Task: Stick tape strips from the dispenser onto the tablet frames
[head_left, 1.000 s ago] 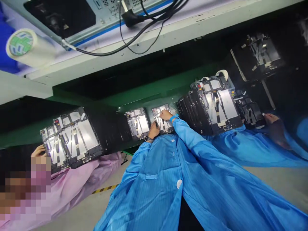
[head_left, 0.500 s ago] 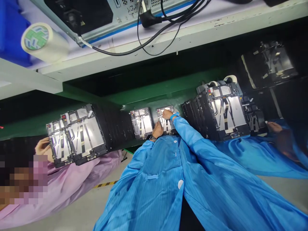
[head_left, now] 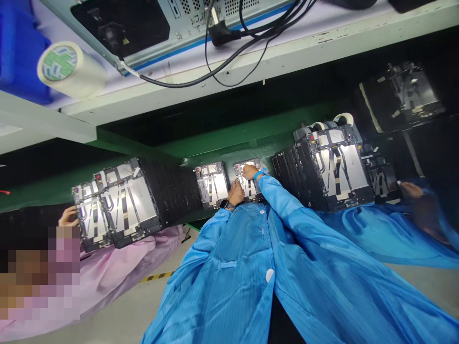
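Observation:
A small black-framed electronic panel (head_left: 255, 189) with a silver plate and dark strips lies in front of me. My left hand (head_left: 235, 193), a dark watch on its wrist, rests at the panel's lower left side with fingers curled together. Over the panel's upper part is my right hand (head_left: 250, 171), closed, with a blue band at the wrist. Whatever either hand pinches is too small or hidden to make out. Just left of my hands lies a similar panel (head_left: 214, 186), touched by neither hand as far as I can see.
Stacks of such panels stand at left (head_left: 134, 205) and right (head_left: 340, 167). A co-worker's hand (head_left: 68, 216) touches the left stack; another person's hand (head_left: 411, 189) is at far right. Above, a white shelf (head_left: 304, 50) carries a computer case (head_left: 179, 28), cables and a tape roll (head_left: 68, 67).
The whole view has shifted slightly. My hands stay at the same panel in nearly the same pose. The co-worker's hand at left has changed its finger position a little.

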The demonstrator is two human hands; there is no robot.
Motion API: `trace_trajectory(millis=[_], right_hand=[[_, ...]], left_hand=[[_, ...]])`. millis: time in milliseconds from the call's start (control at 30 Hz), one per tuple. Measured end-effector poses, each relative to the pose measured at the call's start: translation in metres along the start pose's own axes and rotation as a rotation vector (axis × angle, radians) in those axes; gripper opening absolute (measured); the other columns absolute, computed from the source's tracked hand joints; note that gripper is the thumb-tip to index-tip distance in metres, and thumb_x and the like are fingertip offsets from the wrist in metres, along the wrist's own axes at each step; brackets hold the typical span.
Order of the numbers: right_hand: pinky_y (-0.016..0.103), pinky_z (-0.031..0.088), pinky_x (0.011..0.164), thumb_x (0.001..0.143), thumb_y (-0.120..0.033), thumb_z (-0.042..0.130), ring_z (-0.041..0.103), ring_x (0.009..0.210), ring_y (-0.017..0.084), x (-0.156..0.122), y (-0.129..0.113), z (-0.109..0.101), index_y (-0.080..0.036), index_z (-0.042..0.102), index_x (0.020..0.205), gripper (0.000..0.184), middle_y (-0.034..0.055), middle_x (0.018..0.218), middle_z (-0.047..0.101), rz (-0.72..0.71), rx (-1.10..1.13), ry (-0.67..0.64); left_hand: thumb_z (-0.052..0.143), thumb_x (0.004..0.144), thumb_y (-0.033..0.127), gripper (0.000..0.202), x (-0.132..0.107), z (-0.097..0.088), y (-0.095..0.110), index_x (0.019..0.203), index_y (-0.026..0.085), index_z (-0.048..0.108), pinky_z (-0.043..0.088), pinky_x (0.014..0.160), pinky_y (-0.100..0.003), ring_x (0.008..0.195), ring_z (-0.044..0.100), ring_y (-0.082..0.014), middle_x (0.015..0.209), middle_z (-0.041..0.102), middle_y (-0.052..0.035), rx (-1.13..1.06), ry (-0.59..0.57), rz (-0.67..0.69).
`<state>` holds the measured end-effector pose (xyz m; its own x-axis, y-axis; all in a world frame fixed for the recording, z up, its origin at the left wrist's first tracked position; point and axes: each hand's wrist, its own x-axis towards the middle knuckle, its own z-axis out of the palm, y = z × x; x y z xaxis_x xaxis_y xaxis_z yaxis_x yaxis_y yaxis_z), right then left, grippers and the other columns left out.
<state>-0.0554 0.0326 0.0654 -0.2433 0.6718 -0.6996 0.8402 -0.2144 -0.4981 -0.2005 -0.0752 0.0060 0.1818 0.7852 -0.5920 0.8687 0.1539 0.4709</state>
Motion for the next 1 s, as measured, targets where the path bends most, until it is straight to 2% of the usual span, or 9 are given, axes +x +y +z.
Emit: trace_trajectory(millis=[200,333,433,700,767,867,1000], right_hand=[[0.025,0.052,0.078,0.081,-0.028,0.084,0.074,0.097,0.029,-0.008,-0.007,-0.004,-0.008,0.078,0.090,0.023,0.0166,0.087,0.078,0.033,-0.008,0.006],[0.034,0.058,0.086,0.096,-0.041,0.072,0.071,0.097,0.022,-0.014,-0.010,-0.005,-0.010,0.072,0.111,0.035,0.0123,0.108,0.073,0.030,-0.009,0.006],[0.041,0.060,0.091,0.100,-0.040,0.068,0.068,0.106,0.022,-0.017,-0.015,-0.003,-0.012,0.065,0.126,0.038,0.0115,0.124,0.067,0.025,-0.007,0.012],[0.042,0.059,0.093,0.099,-0.039,0.069,0.067,0.110,0.024,-0.024,-0.026,-0.005,-0.012,0.064,0.129,0.040,0.0126,0.128,0.065,0.058,-0.017,0.006],[0.042,0.059,0.093,0.099,-0.039,0.069,0.068,0.109,0.024,-0.025,-0.026,-0.006,-0.013,0.065,0.127,0.039,0.0119,0.126,0.066,0.061,-0.022,0.002],[0.042,0.059,0.093,0.100,-0.040,0.067,0.068,0.108,0.023,-0.027,-0.026,-0.005,-0.014,0.066,0.126,0.036,0.0111,0.126,0.066,0.060,-0.038,0.000],[0.042,0.058,0.095,0.100,-0.038,0.068,0.067,0.111,0.024,-0.027,-0.024,-0.002,-0.013,0.065,0.127,0.038,0.0124,0.128,0.065,0.067,-0.069,0.018]], left_hand=[[0.053,0.090,0.018,0.084,0.004,-0.002,0.003,0.164,0.003,0.016,0.043,0.115,-0.044,0.142,0.049,-0.0374,0.153,0.043,-0.0300,0.131,0.022,0.017],[0.055,0.089,0.020,0.086,0.005,-0.001,0.002,0.165,0.005,0.017,0.048,0.108,-0.045,0.137,0.051,-0.0386,0.152,0.043,-0.0290,0.209,0.026,0.047],[0.055,0.089,0.021,0.086,0.007,0.001,0.001,0.165,0.007,0.018,0.049,0.105,-0.048,0.135,0.050,-0.0399,0.152,0.043,-0.0284,0.271,0.045,0.078],[0.054,0.092,0.017,0.075,0.005,0.000,0.006,0.160,0.001,0.030,0.049,0.104,-0.049,0.132,0.052,-0.0400,0.143,0.052,-0.0303,0.325,0.066,0.103],[0.051,0.095,0.014,0.065,0.006,-0.004,0.008,0.156,0.000,0.037,0.048,0.103,-0.043,0.130,0.056,-0.0362,0.141,0.054,-0.0300,0.270,0.101,0.067],[0.042,0.100,0.011,0.048,0.015,-0.013,0.010,0.146,0.000,0.047,0.049,0.096,-0.034,0.117,0.066,-0.0281,0.134,0.060,-0.0286,0.177,0.163,-0.065],[0.046,0.099,0.012,0.031,0.036,-0.023,0.015,0.125,0.005,0.062,0.051,0.086,-0.033,0.106,0.072,-0.0284,0.116,0.071,-0.0247,0.169,0.174,-0.180]])
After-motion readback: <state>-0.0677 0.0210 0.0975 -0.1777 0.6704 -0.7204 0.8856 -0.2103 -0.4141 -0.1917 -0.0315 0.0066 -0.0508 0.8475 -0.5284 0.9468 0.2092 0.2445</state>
